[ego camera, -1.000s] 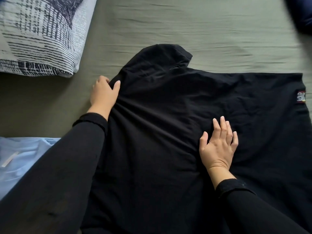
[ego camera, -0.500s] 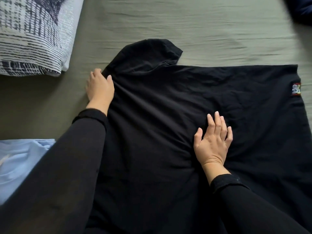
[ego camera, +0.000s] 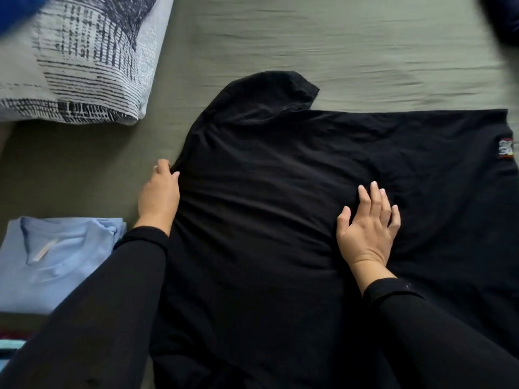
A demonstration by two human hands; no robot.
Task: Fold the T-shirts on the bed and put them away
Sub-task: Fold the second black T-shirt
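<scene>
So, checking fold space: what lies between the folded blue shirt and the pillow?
Head view: only bare green sheet lies between the blue shirt and pillow.

A wrinkled olive-green bed sheet (ego camera: 337, 46) fills the view, with a black-and-white patterned pillow (ego camera: 84, 66) at upper left.

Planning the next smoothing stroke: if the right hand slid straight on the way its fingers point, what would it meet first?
Only more black T-shirt: the right hand lies flat on it, fingers pointing up-frame. Beyond the shirt's far edge lies bare green bedsheet; nothing else shows in that line.
</scene>
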